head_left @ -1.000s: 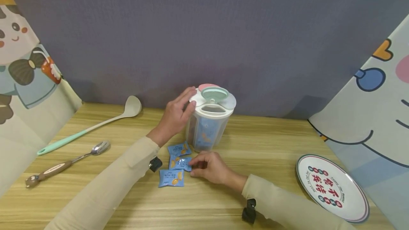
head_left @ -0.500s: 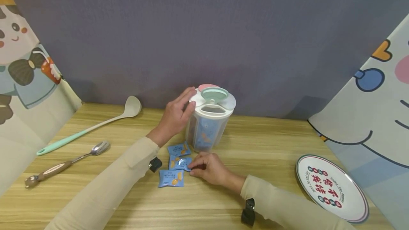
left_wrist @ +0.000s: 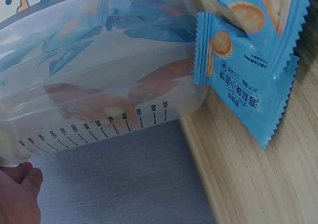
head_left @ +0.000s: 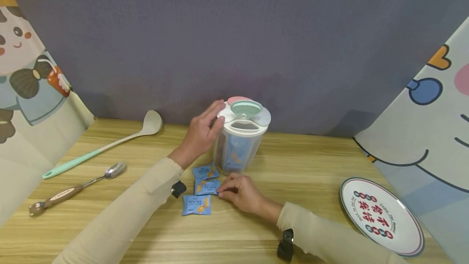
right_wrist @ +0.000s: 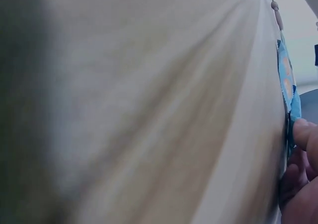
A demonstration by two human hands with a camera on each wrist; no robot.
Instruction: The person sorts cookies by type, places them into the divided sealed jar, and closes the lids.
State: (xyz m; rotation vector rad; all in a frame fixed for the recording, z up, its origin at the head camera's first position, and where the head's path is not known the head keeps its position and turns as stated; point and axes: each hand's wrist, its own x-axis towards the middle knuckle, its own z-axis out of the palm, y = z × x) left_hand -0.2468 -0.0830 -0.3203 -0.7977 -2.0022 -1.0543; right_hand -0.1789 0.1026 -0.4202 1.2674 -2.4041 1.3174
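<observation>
A clear plastic food storage container [head_left: 236,154] with a white lid stands upright by the back wall, blue packets inside it. A green flap on its lid is raised. My left hand [head_left: 201,131] holds the lid's left rim, thumb at the front and fingers farther back; several fingers are hidden. On the table before the container lie three blue snack packets: a back one [head_left: 205,171], a middle one [head_left: 206,187] and a front one [head_left: 196,205]. My right hand [head_left: 242,192] pinches the right edge of the middle packet between thumb and fingers, also seen in the right wrist view.
A ladle [head_left: 110,146] with a mint handle lies at the back left. In front of it is a metal spoon [head_left: 78,188] with a brown handle. A white oval plate [head_left: 381,215] with red lettering lies at the right. A grey wall [head_left: 293,52] closes the back.
The middle packet has turned slightly in my right fingers, so its glare is gone and its print shows more plainly. My left hand and the container have stayed in place.
</observation>
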